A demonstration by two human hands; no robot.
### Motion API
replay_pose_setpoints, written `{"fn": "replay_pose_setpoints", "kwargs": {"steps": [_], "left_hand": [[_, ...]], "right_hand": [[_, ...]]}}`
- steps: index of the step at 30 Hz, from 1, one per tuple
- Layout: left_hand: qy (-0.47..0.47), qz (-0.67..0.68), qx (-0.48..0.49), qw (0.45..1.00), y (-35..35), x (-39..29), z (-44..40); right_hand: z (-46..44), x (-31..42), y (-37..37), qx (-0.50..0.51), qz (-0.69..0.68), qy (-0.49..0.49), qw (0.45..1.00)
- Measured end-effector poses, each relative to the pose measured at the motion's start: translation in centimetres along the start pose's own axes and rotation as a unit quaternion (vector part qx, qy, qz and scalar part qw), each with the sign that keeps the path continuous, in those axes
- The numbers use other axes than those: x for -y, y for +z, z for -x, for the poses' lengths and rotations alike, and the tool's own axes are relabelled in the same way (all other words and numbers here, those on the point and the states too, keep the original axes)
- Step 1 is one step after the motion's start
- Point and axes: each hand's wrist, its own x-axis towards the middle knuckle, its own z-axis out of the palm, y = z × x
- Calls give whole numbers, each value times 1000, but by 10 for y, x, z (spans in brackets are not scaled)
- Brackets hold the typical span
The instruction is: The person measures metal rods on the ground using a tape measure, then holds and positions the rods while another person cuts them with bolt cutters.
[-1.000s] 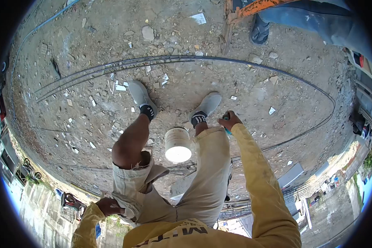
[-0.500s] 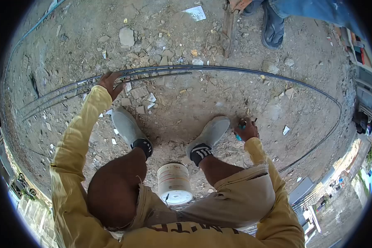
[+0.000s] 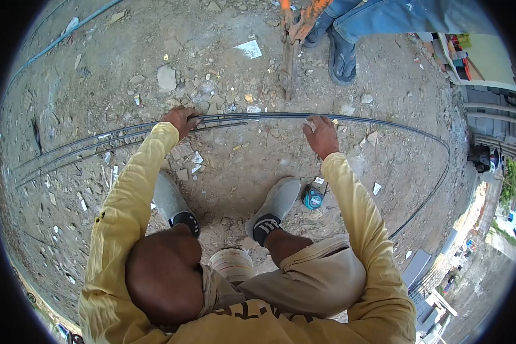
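Several thin dark steel rods point(image 3: 378, 121) lie across the ground in front of me, curving back toward me at the right. My left hand point(image 3: 182, 119) is closed around the rods left of centre, near the end of a shorter one. Farther right, my right hand point(image 3: 322, 137) has its fingertips at the rods' near edge; the fingers are apart and hold nothing. Whether they touch the rods I cannot tell. A teal and black tape measure point(image 3: 313, 198) rests on the dirt beside my right shoe point(image 3: 278, 200).
A bucket point(image 3: 232, 265) is beneath me, between my legs. Beyond the rods, a person's boot point(image 3: 342, 62) stands beside an orange-handled tool like a bolt cutter point(image 3: 292, 34). Stone and tile pieces point(image 3: 167, 78) litter the ground. A blue hose point(image 3: 74, 35) runs at the far left.
My right hand has let go of the tape measure, leaving it on the ground, and moved forward to the rods. My left hand has shifted right along them. The orange-handled tool shows more.
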Motion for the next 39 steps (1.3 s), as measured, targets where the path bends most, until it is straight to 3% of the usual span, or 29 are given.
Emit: {"fn": "replay_pose_setpoints", "kwargs": {"steps": [2,9,15,21,27,30,32,35,39], "left_hand": [[-21,4,28,999,-5,-2,-8],[-6,8,-14,1000,8,5,-8],[-13,11,-16,1000,7,5,-9],[-12,-4,-4,1000,9,9,-9],[-24,20,-3,1000,7,7,-7],[-22,12,-6,1000,8,7,-8],[-25,34,-22,999,17,12,-11],[-62,0,-30,998,19,11,-7],[-87,52,-3,995,9,5,-5]], "right_hand": [[-20,12,5,3,24,-15,1000],[-36,57,24,-18,28,-61,998],[-14,127,48,100,-99,-113,984],[-4,138,58,124,-10,-102,987],[-5,150,45,202,-20,-56,978],[-4,148,48,183,-19,-63,981],[-2,140,59,107,-20,-115,987],[-3,149,62,132,-26,-75,988],[-8,129,78,126,-62,-119,983]]}}
